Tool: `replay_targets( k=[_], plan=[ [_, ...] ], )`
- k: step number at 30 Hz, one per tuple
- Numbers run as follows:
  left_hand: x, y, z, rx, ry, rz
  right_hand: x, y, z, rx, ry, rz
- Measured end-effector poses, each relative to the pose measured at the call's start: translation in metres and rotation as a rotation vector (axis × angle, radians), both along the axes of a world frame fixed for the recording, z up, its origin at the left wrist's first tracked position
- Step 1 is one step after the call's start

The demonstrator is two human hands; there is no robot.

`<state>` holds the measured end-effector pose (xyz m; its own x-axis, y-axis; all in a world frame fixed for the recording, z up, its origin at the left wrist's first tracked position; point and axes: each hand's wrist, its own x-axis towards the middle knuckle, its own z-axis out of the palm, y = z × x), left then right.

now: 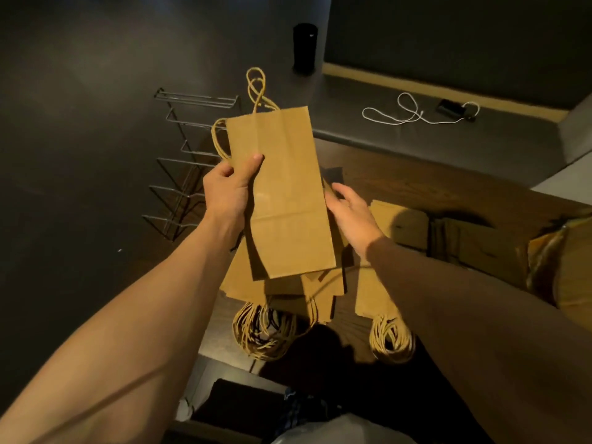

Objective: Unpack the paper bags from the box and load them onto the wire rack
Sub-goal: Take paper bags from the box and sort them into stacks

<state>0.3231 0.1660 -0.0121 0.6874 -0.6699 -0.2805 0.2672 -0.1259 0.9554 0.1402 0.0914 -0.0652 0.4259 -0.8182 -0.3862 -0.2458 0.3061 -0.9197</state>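
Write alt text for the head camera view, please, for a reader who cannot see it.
The left hand grips a flat brown paper bag by its edge, the open right hand beside it. More bags lie stacked on the wooden table, near a wire rack.

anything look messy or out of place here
Mostly the bag piles: the paper bags on the table lie in loose, fanned stacks with handles tangled at the near edge. A white cord also sprawls unwound across the grey bench.
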Motion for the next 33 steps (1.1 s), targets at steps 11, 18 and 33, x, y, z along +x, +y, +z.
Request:
replay_targets(
  k=[11,18,33],
  plan=[
    [-0.039,-0.041,0.01,0.415,-0.62,-0.118,-0.03,-0.018,0.038,0.091,-0.009,0.043],
    [-0.1,-0.049,0.012,0.174,-0.091,-0.684,-0.044,-0.008,0.065,0.165,0.082,0.317],
    [-0.129,-0.029,-0.011,0.324,-0.014,-0.685,-0.144,-0.031,0.026,0.141,-0.064,-0.3]
  ],
)
